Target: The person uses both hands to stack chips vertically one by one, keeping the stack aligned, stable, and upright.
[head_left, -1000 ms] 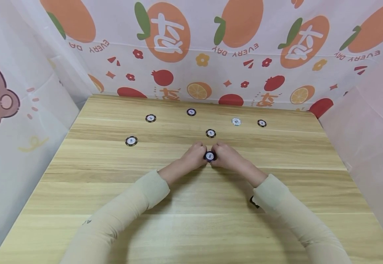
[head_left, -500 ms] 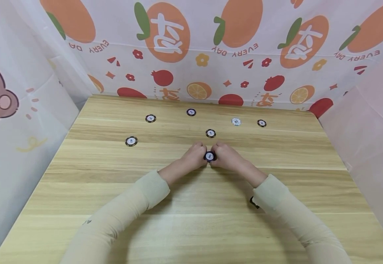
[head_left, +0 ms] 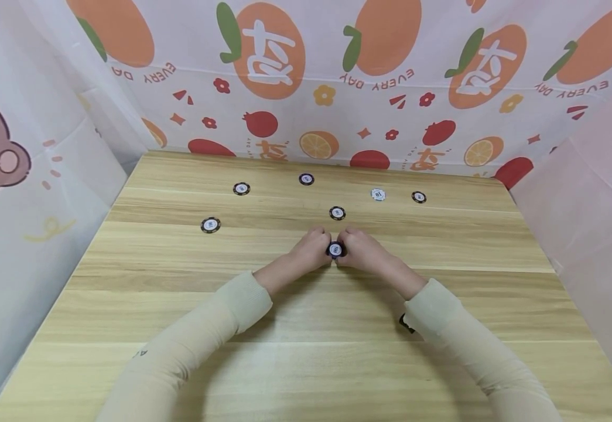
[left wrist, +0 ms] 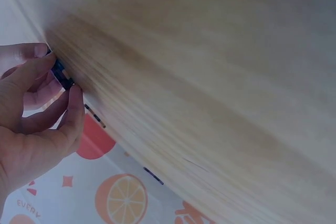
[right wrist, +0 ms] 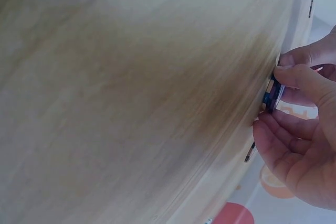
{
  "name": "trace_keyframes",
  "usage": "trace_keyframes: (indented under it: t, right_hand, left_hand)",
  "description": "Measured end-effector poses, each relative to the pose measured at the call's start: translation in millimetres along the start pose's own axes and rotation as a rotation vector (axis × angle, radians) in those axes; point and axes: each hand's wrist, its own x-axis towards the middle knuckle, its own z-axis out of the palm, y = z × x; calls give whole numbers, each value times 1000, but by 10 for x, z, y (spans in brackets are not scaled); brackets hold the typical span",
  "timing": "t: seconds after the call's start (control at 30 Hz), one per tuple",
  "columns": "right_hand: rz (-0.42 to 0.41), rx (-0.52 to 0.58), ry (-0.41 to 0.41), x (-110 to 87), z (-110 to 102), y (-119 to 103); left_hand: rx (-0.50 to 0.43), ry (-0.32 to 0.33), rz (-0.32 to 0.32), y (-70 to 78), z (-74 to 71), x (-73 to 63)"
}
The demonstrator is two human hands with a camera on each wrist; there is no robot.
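A short stack of dark blue poker chips (head_left: 335, 250), the top one with a white centre, stands on the table between both hands. My left hand (head_left: 311, 248) holds its left side, and my right hand (head_left: 359, 248) holds the right side. In the left wrist view, the fingers and thumb curl about the stack (left wrist: 62, 74) close to the wood. From the right wrist, light edge marks show on the stack (right wrist: 272, 94), where thumb and fingers meet it. Just beyond the hands lies a single black-edged chip (head_left: 337, 213).
Loose chips lie flat toward the back: black-edged ones at left (head_left: 211, 225), back left (head_left: 241, 189), back middle (head_left: 306, 179) and right (head_left: 419, 197), plus a pale blue-white chip (head_left: 378, 194). A dark object (head_left: 407, 323) is partly hidden by the right sleeve. A fruit-print curtain (head_left: 327, 99) borders the table (head_left: 306, 375).
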Motion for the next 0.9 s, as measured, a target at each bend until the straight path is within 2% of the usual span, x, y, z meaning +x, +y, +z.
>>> trace_keyframes:
  t: [0.2,0.37,0.47,0.67,0.8,0.9]
  right_hand:
    - [12,33,-48,17,-39,23]
    - [52,208,-162,68,-163,137]
    - [46,278,-181,127,-257,241]
    - [111,150,-103,311,-388,348]
    - [152,98,-99,464,-409,376]
    - [152,51,-99,578,-402,385]
  left_hand:
    - [-3,-1,-8,-9,10,-1]
    - [-3,-5,-19,-6,22,-2]
    - [0,-11,-26,-2,25,0]
    - [24,-25,-31,-7,34,12]
    - [34,-18,-15,-8,35,19]
    - [28,-3,-4,-6,33,19]
